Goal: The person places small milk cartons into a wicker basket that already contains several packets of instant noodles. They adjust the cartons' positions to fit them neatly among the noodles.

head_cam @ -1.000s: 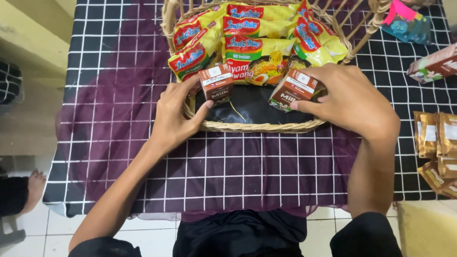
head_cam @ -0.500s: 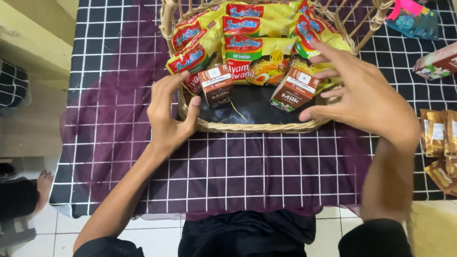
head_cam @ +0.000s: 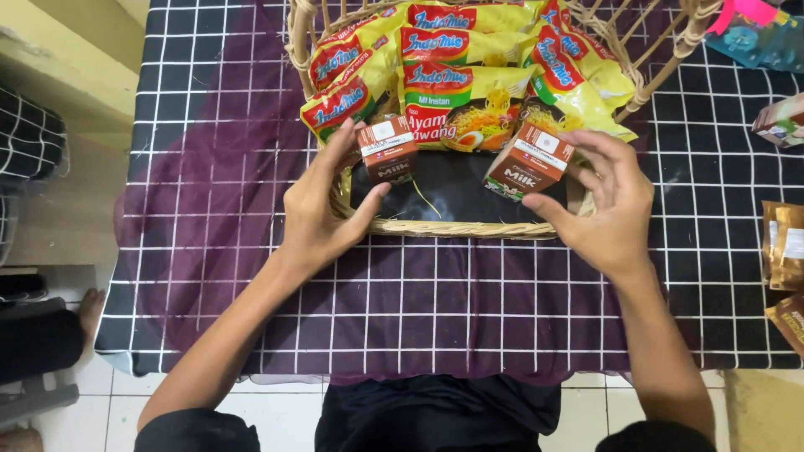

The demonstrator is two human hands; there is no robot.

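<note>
A bench [head_cam: 209,84] covered with a black cloth marked in a white grid, seen from above. A sheer purple fabric [head_cam: 209,251] lies spread over its middle. A woven wicker basket [head_cam: 469,228] sits on that fabric at the far side. Brown sachets [head_cam: 783,247] lie along the right edge, a small carton [head_cam: 779,121] beyond them.

We see two small brown-and-white milk cartons [head_cam: 388,149] [head_cam: 531,161] at the wicker basket's [head_cam: 469,228] front. Behind them lie yellow-and-red noodle packets [head_cam: 456,92]. Brown foil sachets [head_cam: 785,245] sit at the tabletop's right edge.
</note>
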